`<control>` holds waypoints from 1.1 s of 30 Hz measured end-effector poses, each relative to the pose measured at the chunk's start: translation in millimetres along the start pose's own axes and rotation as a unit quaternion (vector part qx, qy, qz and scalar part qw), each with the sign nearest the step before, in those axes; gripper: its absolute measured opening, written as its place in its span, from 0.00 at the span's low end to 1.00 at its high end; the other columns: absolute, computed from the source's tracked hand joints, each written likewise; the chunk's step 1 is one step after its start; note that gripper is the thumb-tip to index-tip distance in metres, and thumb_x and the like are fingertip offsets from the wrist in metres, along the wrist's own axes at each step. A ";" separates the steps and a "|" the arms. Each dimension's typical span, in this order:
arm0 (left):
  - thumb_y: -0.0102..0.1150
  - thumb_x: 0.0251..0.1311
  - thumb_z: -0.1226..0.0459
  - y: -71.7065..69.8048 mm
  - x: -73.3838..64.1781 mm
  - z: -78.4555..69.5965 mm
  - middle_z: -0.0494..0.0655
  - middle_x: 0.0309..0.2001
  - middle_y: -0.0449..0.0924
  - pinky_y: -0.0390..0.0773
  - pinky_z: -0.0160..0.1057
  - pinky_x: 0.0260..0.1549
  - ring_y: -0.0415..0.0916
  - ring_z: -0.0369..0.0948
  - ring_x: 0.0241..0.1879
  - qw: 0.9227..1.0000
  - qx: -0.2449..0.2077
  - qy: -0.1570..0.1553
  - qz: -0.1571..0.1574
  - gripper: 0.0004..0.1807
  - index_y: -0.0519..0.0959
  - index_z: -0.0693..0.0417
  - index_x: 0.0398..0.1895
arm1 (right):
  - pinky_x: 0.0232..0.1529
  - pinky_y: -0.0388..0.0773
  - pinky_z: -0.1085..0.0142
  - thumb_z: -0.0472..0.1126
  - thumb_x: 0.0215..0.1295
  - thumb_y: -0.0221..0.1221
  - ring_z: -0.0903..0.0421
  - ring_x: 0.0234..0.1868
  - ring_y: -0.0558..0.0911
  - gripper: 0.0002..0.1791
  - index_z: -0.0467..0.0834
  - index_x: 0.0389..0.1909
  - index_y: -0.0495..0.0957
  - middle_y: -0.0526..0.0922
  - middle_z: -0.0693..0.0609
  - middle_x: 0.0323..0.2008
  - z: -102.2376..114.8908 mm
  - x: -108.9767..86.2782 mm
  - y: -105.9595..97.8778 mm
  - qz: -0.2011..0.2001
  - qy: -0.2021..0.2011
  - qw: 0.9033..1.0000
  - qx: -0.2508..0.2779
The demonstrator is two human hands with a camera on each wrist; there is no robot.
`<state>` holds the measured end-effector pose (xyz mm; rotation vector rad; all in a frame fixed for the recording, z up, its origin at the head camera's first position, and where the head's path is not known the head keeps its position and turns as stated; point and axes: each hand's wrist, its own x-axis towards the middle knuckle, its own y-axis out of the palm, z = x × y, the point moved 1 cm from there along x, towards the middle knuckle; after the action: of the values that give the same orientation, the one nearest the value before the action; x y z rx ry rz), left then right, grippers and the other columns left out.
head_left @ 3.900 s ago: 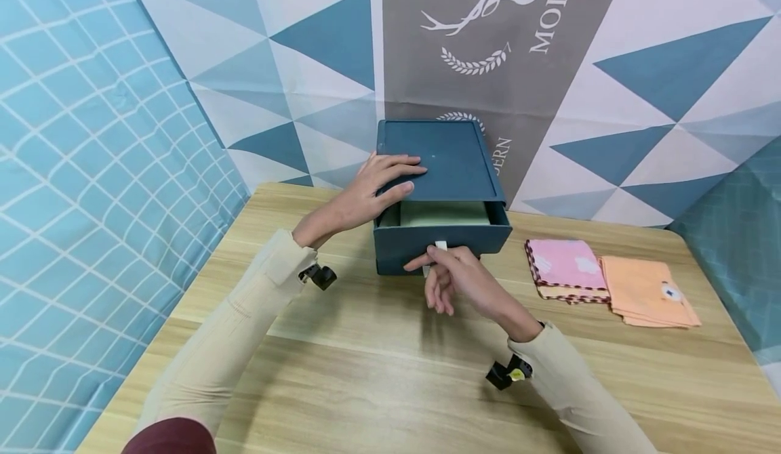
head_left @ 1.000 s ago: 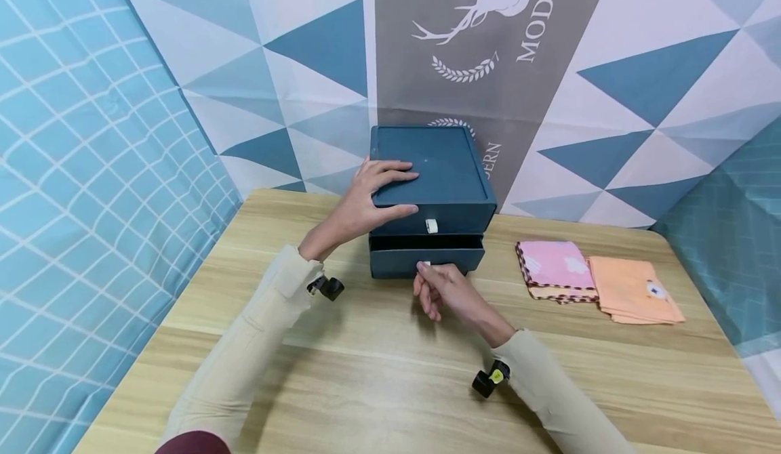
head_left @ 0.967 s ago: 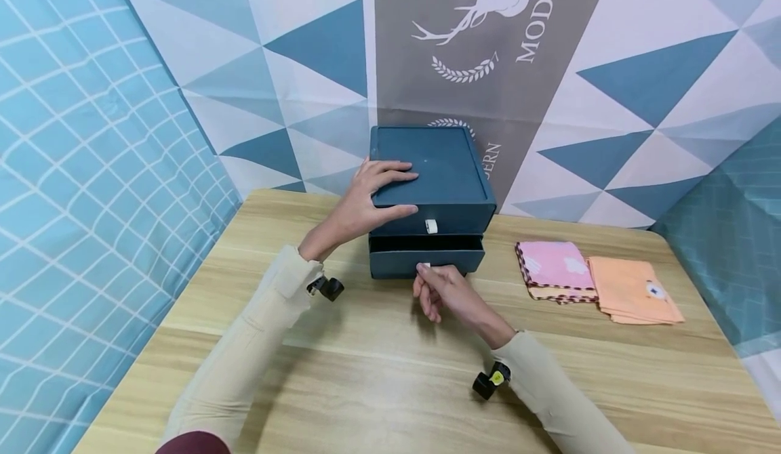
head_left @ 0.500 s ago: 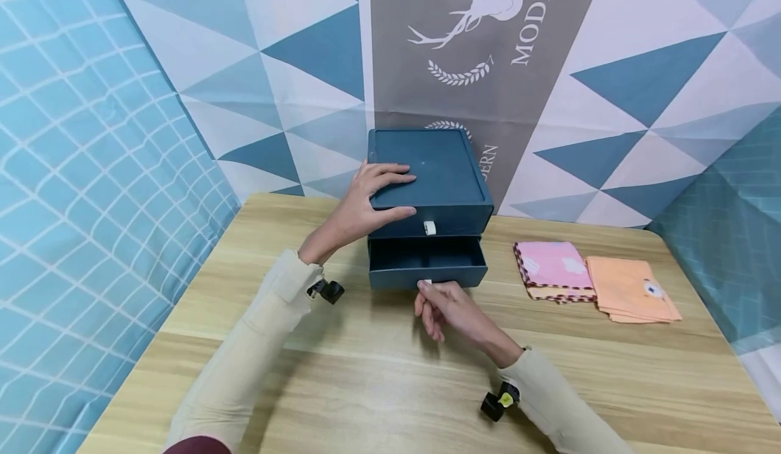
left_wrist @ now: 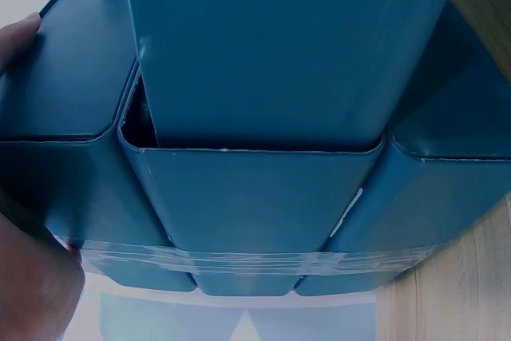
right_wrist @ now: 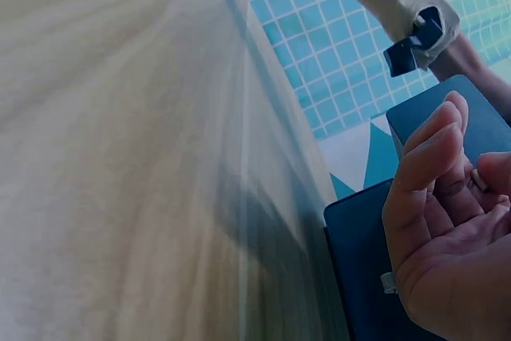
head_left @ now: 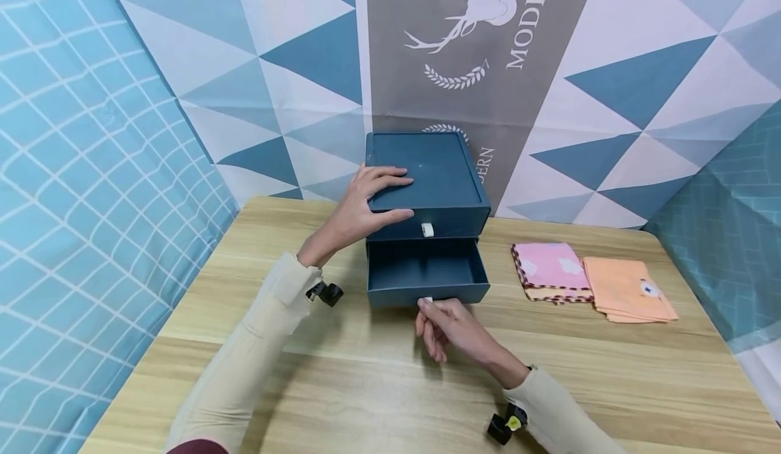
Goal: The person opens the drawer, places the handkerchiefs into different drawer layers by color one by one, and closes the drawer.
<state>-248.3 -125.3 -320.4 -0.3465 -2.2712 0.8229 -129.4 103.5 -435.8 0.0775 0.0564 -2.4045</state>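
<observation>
A dark blue drawer cabinet (head_left: 424, 166) stands at the back of the table. Its upper drawer (head_left: 457, 220), with a white tab (head_left: 427, 230), is pushed in. Below that, a second drawer (head_left: 390, 297) is pulled well out, and its visible inside is bare. My right hand (head_left: 451, 332) pinches this drawer's white tab between thumb and finger, the other fingers loosely curled. On the cabinet's top left side rests my left hand (head_left: 363, 207), fingers spread and thumb along the front edge. In the left wrist view, a third drawer (left_wrist: 463, 109) sits pushed in beneath the pulled-out one.
A folded pink cloth (head_left: 555, 264) and a folded orange cloth (head_left: 625, 288) lie to the right on the wooden table (head_left: 366, 386). Behind the cabinet hangs a patterned wall sheet (head_left: 305, 68). Clear tape (left_wrist: 239, 261) runs round the cabinet side.
Earlier the upper drawer stood pulled out, with something pale green inside; it has been pushed in. My right hand has since drawn the lower drawer steadily outward. My left hand has stayed on top.
</observation>
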 end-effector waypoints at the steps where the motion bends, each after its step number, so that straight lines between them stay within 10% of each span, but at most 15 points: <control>1: 0.66 0.61 0.46 0.7 -0.1 0.2 0.38 0.70 0.67 0.31 0.50 0.74 0.58 0.38 0.71 1.000 0.001 -0.001 0.001 0.29 0.77 0.40 0.65 | 0.16 0.75 0.66 0.54 0.81 0.40 0.56 0.13 0.75 0.32 0.28 0.34 0.74 0.78 0.46 0.17 -0.1 -2.3 0.3 0.002 0.001 1.000 -0.001; 24: 0.66 0.60 0.45 -8.1 -3.0 3.0 0.38 0.70 0.67 0.32 0.52 0.74 0.58 0.39 0.71 1.000 0.010 0.002 0.013 0.30 0.77 0.41 0.65 | 0.15 0.72 0.71 0.50 0.83 0.38 0.63 0.12 0.74 0.32 0.20 0.36 0.69 0.77 0.54 0.16 -5.4 -37.7 35.6 0.053 0.009 0.993 0.107; 33: 0.67 0.60 0.46 -3.8 2.4 2.4 0.38 0.69 0.67 0.31 0.52 0.74 0.58 0.39 0.71 1.000 0.005 0.010 0.018 0.30 0.77 0.41 0.65 | 0.17 0.73 0.70 0.54 0.82 0.38 0.60 0.13 0.73 0.33 0.26 0.40 0.73 0.71 0.35 0.14 -10.3 -49.4 41.8 0.025 0.033 0.992 0.117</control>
<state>-251.7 -128.2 -318.0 -0.3915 -2.2470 0.8456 -64.4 106.2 -443.3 0.2647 -0.1953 -2.3494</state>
